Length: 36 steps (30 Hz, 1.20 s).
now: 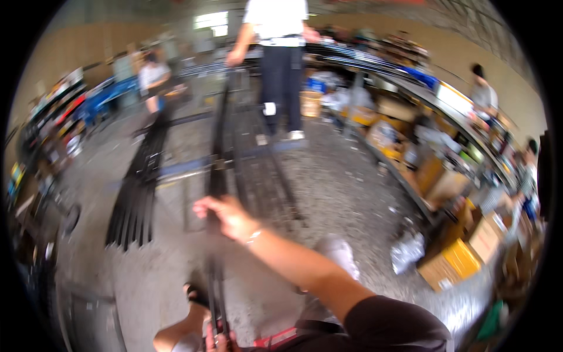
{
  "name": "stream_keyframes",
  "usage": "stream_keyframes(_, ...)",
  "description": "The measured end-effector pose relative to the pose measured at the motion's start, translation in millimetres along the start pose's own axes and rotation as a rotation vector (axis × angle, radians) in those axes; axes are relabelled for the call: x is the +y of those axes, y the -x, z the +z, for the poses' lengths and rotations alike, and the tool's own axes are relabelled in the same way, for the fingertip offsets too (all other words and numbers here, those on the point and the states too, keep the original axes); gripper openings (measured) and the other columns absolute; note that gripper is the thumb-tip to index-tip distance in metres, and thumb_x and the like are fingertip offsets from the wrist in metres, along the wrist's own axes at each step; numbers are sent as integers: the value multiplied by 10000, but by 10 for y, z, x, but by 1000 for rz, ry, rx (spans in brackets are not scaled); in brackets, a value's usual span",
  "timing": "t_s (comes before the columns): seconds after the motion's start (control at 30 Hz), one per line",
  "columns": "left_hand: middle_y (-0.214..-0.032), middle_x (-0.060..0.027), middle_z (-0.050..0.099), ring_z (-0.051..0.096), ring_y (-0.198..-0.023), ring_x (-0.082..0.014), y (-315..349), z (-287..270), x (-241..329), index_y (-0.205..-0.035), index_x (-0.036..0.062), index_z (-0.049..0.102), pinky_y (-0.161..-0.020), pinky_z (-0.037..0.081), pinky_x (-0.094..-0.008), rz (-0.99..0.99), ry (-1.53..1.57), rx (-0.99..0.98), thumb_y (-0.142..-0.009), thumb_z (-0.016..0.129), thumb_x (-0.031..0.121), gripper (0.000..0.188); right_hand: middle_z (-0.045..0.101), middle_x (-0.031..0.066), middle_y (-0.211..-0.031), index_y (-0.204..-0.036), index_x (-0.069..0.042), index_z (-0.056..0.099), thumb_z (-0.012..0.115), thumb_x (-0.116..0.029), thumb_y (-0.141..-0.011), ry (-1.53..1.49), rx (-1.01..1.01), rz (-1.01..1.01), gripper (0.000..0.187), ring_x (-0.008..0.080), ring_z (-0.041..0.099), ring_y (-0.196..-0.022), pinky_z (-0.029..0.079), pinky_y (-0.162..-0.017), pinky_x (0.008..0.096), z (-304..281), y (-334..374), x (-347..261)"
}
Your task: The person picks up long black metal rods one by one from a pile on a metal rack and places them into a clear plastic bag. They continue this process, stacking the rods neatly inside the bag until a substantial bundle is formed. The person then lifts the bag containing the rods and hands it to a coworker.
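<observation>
Long, thin black bars [216, 264] run from the lower edge away toward a person in a white top [275, 23]. My right hand [226, 214] reaches across from the right, its fingers closed around the bars partway along; motion smears the fingertips. At the lower edge, my left hand [220, 341] is closed on the near end of the same bars, only partly in view. The other person's hand [236, 57] is at the far end of the bars. More black bars [138, 188] lie side by side to the left, on low supports.
A low crossbar [185, 167] runs under the bars. Along the right stands a long workbench [428, 97] with bags and boxes beneath. An open carton [451, 264] and a clear plastic bag [407, 252] sit on the floor. Other people work farther off at left and right.
</observation>
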State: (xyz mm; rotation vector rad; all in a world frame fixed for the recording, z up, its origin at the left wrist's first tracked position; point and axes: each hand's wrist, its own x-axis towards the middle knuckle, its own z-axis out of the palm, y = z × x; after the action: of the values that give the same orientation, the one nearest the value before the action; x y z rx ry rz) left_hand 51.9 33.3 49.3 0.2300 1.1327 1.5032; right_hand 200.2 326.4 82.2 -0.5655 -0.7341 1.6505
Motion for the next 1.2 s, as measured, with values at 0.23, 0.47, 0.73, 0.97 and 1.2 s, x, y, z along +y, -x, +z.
stream_keyframes(0.23,-1191,-199,563,572,-1008,-328,-202,58,-137,-1198,-23,535,-870,464,-341,620,-930,-190,-888,564,157,360,581,61,-870,-983,-27,507,658,-156,-853,-145,21,-39,238,166,606,-811,519,-685,279,-153,-120,-241)
stream_keyframes(0.47,-1274,-174,481,478,-1140,-249,-248,102,-125,-1327,-33,393,-913,432,-378,97,-223,-115,-921,479,93,433,629,119,-982,-989,-19,521,604,-148,-889,-144,-69,160,183,214,638,-899,559,-753,345,-44,112,218)
stream_keyframes(0.73,-1061,-203,595,571,-965,-349,-441,-241,-113,-1161,-10,550,-821,483,-398,734,-935,-178,-854,583,136,341,623,138,-1009,-1001,-24,522,538,-155,-930,-233,-73,121,150,234,633,-930,548,-807,357,155,261,398)
stream_keyframes(0.97,-1032,-209,587,567,-935,-352,-186,-397,27,-1156,0,554,-813,476,-407,691,-937,-184,-837,598,127,346,580,168,-1099,-1092,-15,477,539,-141,-926,-294,-147,139,218,267,587,-1038,489,-935,407,202,532,716)
stream_keyframes(1.2,-1133,-94,566,544,-1019,-234,-49,-697,-54,-1220,31,500,-891,448,-355,98,74,-262,-839,656,139,426,610,152,-1024,-1009,-32,515,599,-132,-892,-258,-78,228,176,250,625,-955,530,-846,372,417,800,646)
